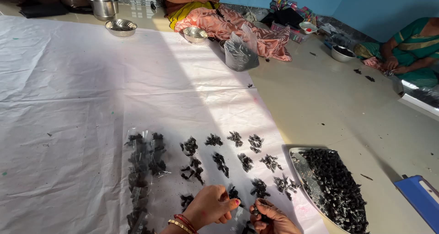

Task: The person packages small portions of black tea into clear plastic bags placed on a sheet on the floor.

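At 6 o'clock on the sheet (68,101), both hands, left (211,206) and right (270,218), pinch-closed on small dark pieces (254,211), could scatter nearby clusters (259,187) if bumped.

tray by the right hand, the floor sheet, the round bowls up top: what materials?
Tray: looks like bare metal, its grey rim catching glare.
Sheet: probably thin white plastic or coated fabric, with soft creases and a faint sheen; cannot tell which.
Bowls: likely polished steel, bright and mirror-like.

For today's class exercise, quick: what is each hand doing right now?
Left hand: fingers curled, pinching a small black piece.
Right hand: closed on a small dark piece.
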